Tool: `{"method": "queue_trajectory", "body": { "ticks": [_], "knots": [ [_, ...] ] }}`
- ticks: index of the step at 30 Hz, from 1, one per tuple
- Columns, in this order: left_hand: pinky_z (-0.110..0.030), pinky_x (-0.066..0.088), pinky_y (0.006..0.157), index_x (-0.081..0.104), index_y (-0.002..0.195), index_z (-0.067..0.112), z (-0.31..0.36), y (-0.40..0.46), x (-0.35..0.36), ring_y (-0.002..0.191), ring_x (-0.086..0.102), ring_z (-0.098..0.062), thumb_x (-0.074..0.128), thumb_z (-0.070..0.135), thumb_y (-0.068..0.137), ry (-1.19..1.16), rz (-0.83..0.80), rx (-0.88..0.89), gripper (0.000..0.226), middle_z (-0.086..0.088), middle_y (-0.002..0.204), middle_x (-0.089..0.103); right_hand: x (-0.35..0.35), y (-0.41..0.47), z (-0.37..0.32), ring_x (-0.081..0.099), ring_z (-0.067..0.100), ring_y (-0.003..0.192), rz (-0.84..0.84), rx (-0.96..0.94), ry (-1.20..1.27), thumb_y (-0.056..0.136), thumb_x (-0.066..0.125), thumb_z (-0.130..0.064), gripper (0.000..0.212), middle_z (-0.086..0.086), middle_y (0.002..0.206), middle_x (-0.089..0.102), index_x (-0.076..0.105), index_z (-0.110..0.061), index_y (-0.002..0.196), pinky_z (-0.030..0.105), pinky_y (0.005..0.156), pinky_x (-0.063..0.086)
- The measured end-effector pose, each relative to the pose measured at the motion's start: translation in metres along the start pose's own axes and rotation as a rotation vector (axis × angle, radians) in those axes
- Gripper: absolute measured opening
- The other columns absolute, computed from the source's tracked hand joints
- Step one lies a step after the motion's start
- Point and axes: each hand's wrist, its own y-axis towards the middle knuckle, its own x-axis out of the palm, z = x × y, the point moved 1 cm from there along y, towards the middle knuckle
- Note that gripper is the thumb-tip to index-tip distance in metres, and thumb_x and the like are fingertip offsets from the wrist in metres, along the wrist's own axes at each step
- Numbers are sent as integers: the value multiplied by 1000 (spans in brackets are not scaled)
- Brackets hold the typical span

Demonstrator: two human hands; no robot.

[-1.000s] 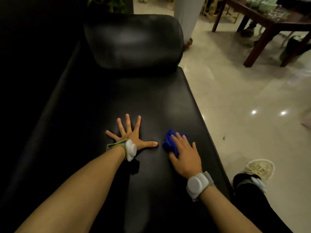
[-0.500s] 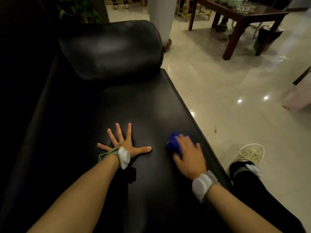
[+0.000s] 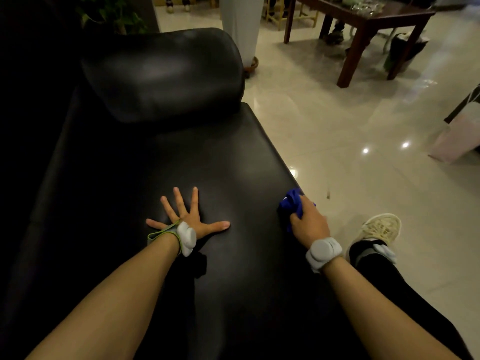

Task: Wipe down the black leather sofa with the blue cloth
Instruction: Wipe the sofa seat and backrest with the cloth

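Note:
The black leather sofa (image 3: 197, 157) fills the left and middle of the head view, its rounded armrest at the far end. My left hand (image 3: 191, 216) lies flat on the seat with fingers spread wide. My right hand (image 3: 307, 222) grips the bunched blue cloth (image 3: 292, 203) and holds it against the seat's right front edge; the fingers curl over the edge and are hidden. Both wrists carry white bands.
Glossy cream floor tiles (image 3: 363, 126) stretch to the right of the sofa. My shoe (image 3: 381, 227) and dark trouser leg stand beside the seat edge. A dark wooden table (image 3: 363, 24) is at the back right, a white column (image 3: 241, 24) and a plant (image 3: 114, 16) behind the armrest.
My right hand has slid the blue cloth rightward from the seat's middle to its front edge. The left hand stays planted. The view has tilted up a little.

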Motion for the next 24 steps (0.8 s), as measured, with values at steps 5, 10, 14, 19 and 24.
{"method": "queue_trajectory", "body": {
  "ticks": [5, 10, 14, 19, 24],
  "knots": [
    [-83, -11, 99, -28, 145, 49, 1, 0, 1, 138, -41, -38, 45, 102, 39, -4, -3, -5, 139, 0, 151, -47, 37, -42, -35, 14, 13, 149, -114, -366, -103, 89, 61, -19, 70, -10, 160, 23, 31, -34, 150, 40, 119, -3],
    [-83, -11, 99, -29, 145, 48, 2, 2, 0, 138, -40, -38, 45, 103, 39, -1, -4, -13, 140, 0, 151, -47, 22, -46, -15, 10, 0, 147, -240, -424, -163, 89, 58, -21, 68, -21, 158, 21, 32, -43, 147, 49, 108, -28],
    [-82, -12, 99, -29, 145, 47, 0, -1, -3, 138, -41, -38, 42, 102, 37, -4, -14, 4, 141, 0, 150, -47, -12, -23, 18, 37, 14, 139, -6, -78, -99, 91, 54, -17, 61, -8, 147, 44, 35, -36, 146, 57, 113, -15],
    [-82, -10, 100, -28, 146, 46, 3, -6, -3, 139, -39, -39, 40, 102, 38, 9, -2, 4, 140, -2, 151, -46, -6, -18, 5, 59, 30, 108, 110, 110, 34, 90, 53, -15, 46, 8, 122, 61, 46, -24, 134, 47, 102, 43],
    [-82, -8, 101, -27, 147, 45, 4, -6, -2, 139, -39, -40, 45, 101, 46, 16, 2, -11, 136, -2, 152, -45, 41, -60, -30, 10, 14, 150, -140, -484, -243, 90, 58, -27, 75, -8, 162, 17, 20, -33, 154, 33, 119, 1]
  ]
}}
